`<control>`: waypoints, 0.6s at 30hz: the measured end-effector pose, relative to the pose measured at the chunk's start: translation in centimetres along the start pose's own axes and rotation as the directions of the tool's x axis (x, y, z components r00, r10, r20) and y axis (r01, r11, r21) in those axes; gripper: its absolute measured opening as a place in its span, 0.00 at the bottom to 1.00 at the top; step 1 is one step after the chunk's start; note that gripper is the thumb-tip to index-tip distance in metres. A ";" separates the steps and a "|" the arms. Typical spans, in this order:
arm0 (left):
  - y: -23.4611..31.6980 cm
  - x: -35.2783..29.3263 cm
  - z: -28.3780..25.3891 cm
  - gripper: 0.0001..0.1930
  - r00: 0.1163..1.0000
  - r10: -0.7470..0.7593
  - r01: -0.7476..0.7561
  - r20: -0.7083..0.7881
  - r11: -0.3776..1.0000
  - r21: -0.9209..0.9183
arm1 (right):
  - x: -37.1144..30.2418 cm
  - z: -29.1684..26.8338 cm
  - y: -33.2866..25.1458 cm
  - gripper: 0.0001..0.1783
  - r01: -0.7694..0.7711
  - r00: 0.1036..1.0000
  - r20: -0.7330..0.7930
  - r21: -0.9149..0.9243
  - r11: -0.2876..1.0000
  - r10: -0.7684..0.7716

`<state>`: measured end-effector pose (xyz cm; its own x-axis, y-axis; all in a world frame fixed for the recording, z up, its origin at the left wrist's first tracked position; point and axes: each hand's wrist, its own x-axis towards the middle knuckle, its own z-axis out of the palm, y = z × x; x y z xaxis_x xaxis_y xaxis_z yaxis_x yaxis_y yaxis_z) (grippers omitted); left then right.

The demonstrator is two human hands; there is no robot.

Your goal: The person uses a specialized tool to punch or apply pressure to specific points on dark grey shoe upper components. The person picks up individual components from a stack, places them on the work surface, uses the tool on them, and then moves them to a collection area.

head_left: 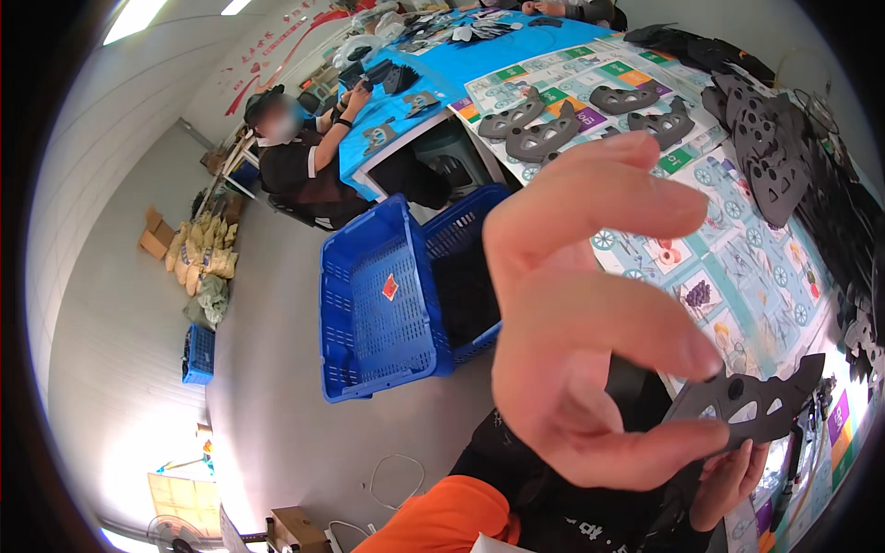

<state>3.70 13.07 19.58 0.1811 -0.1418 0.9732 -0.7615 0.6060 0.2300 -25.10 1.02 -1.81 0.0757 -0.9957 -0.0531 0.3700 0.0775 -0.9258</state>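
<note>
My left hand looms large near the camera, fingers curled and spread, with a gap between thumb and forefinger. I see nothing held in it. Behind its fingertips is a dark grey curved plastic piece with cut-out openings and a round black knob; whether the left fingers touch it, I cannot tell. My right hand, at the lower right, grips this piece by its lower edge. Similar grey curved pieces lie on the patterned table cover beyond my left hand.
Stacked grey pieces line the table's right side. Blue plastic crates stand on the floor to the left. Another person sits at the blue-covered table, holding a dark object. Filled sacks lie along the far left wall.
</note>
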 end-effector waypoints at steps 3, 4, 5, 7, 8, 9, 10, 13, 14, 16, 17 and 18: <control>-0.3 -0.2 1.1 0.25 0.999 -0.001 0.001 -0.042 1.000 -0.020 | 0.4 -1.4 0.2 0.18 0.050 0.986 0.167 -0.149 0.988 -0.025; -0.3 -0.3 1.4 0.24 0.998 -0.001 0.000 -0.061 1.000 -0.021 | 0.5 -1.3 0.2 0.18 0.044 0.985 0.169 -0.141 0.989 -0.020; -0.1 -0.2 1.5 0.24 0.999 -0.012 0.011 -0.048 1.000 -0.016 | 0.5 -1.2 0.1 0.18 0.046 0.985 0.170 -0.139 0.989 -0.022; 0.2 0.0 1.3 0.24 0.999 -0.022 0.022 -0.036 1.000 -0.013 | 0.4 -0.8 -0.2 0.18 0.044 0.987 0.160 -0.140 0.989 -0.021; 0.4 0.2 1.2 0.23 0.999 -0.040 0.040 -0.021 0.999 -0.017 | 0.4 -0.8 -0.2 0.18 0.045 0.987 0.160 -0.139 0.989 -0.023; 0.6 0.0 1.3 0.22 0.999 -0.049 0.049 -0.014 0.998 -0.026 | 0.5 -0.9 -0.2 0.18 0.029 0.988 0.155 -0.143 0.989 -0.006; 0.7 -0.1 1.4 0.22 0.998 -0.059 0.058 -0.007 0.998 -0.034 | 0.6 -1.1 -0.3 0.17 0.013 0.989 0.149 -0.147 0.989 0.009; 0.8 -1.5 2.4 0.16 0.934 -0.309 0.308 0.179 0.951 0.035 | 0.5 -1.7 -0.2 0.20 0.006 0.983 0.184 -0.116 0.993 0.015; 0.8 -2.0 2.9 0.15 0.892 -0.385 0.378 0.237 0.923 0.078 | 0.4 -1.7 -0.2 0.20 0.015 0.985 0.174 -0.122 0.992 0.006; 0.2 -3.6 3.6 0.14 0.826 -0.450 0.422 0.340 0.893 0.159 | 0.2 -1.3 -0.2 0.17 -0.006 0.992 0.122 -0.108 0.994 0.019; 0.3 -4.2 3.6 0.14 0.826 -0.448 0.423 0.341 0.894 0.148 | 0.5 -1.9 0.0 0.15 0.003 0.980 0.196 -0.099 0.995 0.017; 0.5 -4.9 3.5 0.14 0.746 -0.521 0.506 0.416 0.848 0.155 | 0.4 -1.5 -0.4 0.15 0.008 0.983 0.185 -0.110 0.994 0.013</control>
<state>0.25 11.36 14.91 0.2726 -0.7469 0.6065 -0.6510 0.3210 0.6878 -26.64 0.48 -2.04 0.2503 -0.9681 0.0054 0.2669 0.0636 -0.9616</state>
